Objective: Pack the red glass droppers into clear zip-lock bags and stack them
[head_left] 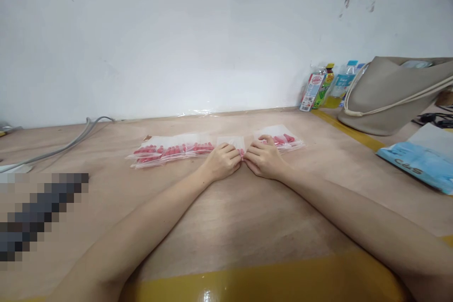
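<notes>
My left hand and my right hand meet at the near edge of a small clear plastic bag with a white card and red pieces in it. Fingers of both hands are curled and pinched on that edge, the fingertips nearly touching. To the left of my left hand lies an overlapping row of similar bags with red pieces showing through. Behind and right of my right hand rest more such bags, partly covered by the hand. What the red pieces are is too small to tell.
A grey cable runs along the left. At the back right stand a drink carton, several bottles and a beige bag. A blue tissue pack lies at right. Yellow tape crosses the table's front; a white wall rises behind.
</notes>
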The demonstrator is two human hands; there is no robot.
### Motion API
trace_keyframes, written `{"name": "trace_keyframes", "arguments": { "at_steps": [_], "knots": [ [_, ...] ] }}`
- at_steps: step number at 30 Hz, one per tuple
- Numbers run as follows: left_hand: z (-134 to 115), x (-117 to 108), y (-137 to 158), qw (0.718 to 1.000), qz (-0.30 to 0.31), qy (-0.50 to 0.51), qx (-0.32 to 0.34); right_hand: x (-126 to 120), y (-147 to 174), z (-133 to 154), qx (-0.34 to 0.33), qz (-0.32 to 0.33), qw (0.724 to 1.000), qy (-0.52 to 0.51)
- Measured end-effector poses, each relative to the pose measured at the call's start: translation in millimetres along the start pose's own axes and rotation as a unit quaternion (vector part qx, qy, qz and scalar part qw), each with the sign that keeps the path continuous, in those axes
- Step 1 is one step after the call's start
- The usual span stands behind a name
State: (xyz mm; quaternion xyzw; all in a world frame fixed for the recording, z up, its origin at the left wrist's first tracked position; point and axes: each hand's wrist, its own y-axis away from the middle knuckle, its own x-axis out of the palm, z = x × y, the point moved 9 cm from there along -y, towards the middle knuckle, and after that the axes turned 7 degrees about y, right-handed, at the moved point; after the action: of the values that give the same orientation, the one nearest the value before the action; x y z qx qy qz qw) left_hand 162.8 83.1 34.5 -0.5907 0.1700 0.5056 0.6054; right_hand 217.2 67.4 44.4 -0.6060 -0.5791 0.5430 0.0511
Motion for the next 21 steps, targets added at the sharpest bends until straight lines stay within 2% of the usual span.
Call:
{"name": "trace_keyframes", "arguments": {
  "at_steps": [7, 11, 21],
  "knots": [
    [13, -12, 16, 0.999, -0.037, 0.007, -0.035, 2, 7, -12, 0.038, 0.006, 0.999, -0.005],
    [17, -14, 23, 0.998, -0.044, 0.013, -0.041, 1, 7, -11, 0.032, 0.003, 0.999, -0.015],
    [6, -6, 8, 0.999, -0.037, 0.001, -0.01, 3, 4, -5, 0.012, -0.006, 1.0, -0.007]
  ]
}}
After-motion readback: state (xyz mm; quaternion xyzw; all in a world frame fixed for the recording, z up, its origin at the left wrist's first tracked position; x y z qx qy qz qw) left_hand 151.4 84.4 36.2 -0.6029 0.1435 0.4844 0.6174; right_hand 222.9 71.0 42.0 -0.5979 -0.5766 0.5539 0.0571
